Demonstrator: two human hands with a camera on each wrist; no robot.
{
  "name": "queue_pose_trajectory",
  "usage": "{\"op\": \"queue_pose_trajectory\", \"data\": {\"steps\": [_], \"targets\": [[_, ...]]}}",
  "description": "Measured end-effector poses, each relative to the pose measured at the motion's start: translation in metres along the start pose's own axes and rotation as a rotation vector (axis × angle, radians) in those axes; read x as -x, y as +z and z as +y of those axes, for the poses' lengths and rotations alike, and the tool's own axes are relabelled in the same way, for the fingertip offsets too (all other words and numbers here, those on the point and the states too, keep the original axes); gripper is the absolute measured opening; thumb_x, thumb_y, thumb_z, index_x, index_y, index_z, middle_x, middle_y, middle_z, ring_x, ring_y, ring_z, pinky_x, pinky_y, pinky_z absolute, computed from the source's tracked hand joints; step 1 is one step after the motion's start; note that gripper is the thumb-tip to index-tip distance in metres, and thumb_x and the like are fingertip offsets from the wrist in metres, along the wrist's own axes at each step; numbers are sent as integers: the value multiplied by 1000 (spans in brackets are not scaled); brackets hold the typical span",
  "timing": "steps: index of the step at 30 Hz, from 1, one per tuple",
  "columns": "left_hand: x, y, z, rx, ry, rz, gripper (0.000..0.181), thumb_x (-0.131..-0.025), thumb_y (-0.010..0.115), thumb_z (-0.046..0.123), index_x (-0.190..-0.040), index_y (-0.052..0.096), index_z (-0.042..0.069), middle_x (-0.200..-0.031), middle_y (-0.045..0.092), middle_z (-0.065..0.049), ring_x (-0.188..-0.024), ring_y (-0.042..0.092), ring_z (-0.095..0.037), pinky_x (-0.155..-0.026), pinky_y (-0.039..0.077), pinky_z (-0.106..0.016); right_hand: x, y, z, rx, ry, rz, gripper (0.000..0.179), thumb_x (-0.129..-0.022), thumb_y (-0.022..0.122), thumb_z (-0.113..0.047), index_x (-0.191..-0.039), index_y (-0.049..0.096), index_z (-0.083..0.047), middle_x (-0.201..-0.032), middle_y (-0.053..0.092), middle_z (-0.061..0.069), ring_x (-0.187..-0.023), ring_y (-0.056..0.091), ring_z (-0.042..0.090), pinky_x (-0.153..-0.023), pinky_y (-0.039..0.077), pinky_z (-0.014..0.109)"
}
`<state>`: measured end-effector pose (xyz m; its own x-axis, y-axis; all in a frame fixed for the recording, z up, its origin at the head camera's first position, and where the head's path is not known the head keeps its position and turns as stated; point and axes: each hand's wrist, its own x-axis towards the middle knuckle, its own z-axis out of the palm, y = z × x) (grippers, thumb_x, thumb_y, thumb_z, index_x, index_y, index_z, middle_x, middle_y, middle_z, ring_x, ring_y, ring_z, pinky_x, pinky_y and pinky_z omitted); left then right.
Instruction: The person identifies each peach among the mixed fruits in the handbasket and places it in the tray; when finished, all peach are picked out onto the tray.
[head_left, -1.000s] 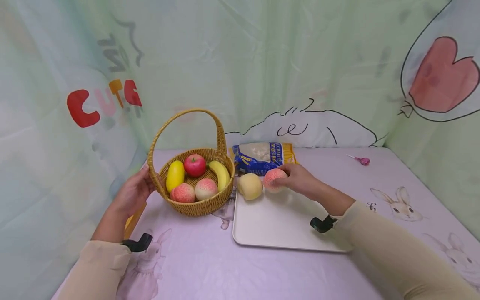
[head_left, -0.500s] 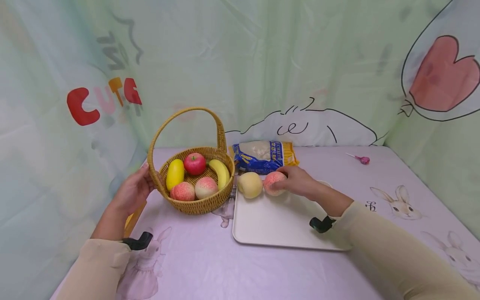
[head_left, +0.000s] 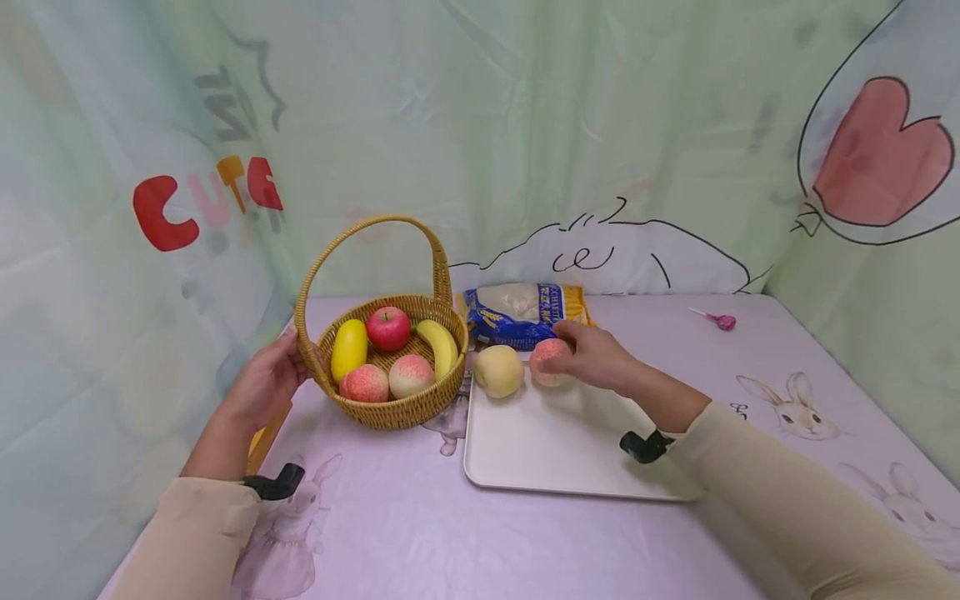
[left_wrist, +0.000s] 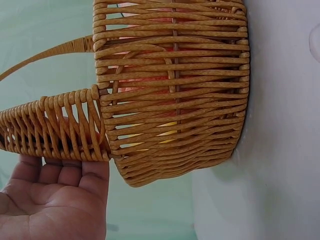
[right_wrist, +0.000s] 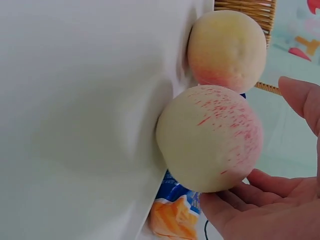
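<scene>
My left hand (head_left: pixel 272 371) is at the left side of a wicker basket (head_left: pixel 390 415). In the left wrist view its fingers (left_wrist: pixel 67 172) reach behind the wide foot of the basket's handle (left_wrist: pixel 45 127), palm showing. My right hand (head_left: pixel 600 357) holds a pink-speckled peach (head_left: pixel 549 362) at the tray's back left, fingers bent against one side. In the right wrist view the thumb (right_wrist: pixel 302 97) stands over the other side. A pale yellow peach (head_left: pixel 498 372) sits just left of it. In the basket lie a red apple (head_left: pixel 388 328), a banana (head_left: pixel 438 347), a yellow mango-like fruit (head_left: pixel 349 352) and two peaches (head_left: pixel 412 377).
A white tray (head_left: pixel 555 454) lies right of the basket. Behind it is a blue and yellow food packet (head_left: pixel 517 315). A wrapped lollipop (head_left: pixel 722 321) lies at the back right. Printed curtains enclose the table's back and sides. A wooden edge (head_left: pixel 266 442) shows under the left wrist.
The held peach has shifted slightly right, and a small gap now shows between it and the yellow peach. My left hand and the basket keep their places.
</scene>
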<state>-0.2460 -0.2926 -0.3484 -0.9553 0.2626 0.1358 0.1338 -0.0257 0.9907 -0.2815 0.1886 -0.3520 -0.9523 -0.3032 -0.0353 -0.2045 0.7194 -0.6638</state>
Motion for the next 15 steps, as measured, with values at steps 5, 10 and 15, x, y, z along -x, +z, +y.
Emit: {"op": "queue_pose_trajectory", "data": {"steps": [5, 10, 15], "targets": [[1, 0, 0, 6, -6, 0, 36, -113, 33, 43, -136, 52, 23, -114, 64, 5, -97, 58, -15, -90, 52, -20, 0, -2, -6, -15, -13, 17, 86, -95, 74, -39, -157, 35, 5, -157, 44, 27, -138, 49, 41, -114, 43, 54], [1, 0, 0, 15, -6, 1, 36, -113, 34, 44, -136, 52, 23, -115, 65, 5, -100, 59, -16, -91, 52, -20, -1, -3, -12, -16, -29, 46, 86, -94, 76, -41, -157, 37, 0, -158, 45, 22, -127, 55, 38, -107, 50, 51], [0, 0, 0, 17, -2, -7, 36, -113, 34, 44, -134, 53, 22, -113, 64, 5, -100, 58, -17, -91, 51, -20, 1, -1, -21, -61, -67, 49, 85, -93, 78, -39, -157, 37, 0, -162, 41, 21, -144, 46, 42, -116, 41, 55]]}}
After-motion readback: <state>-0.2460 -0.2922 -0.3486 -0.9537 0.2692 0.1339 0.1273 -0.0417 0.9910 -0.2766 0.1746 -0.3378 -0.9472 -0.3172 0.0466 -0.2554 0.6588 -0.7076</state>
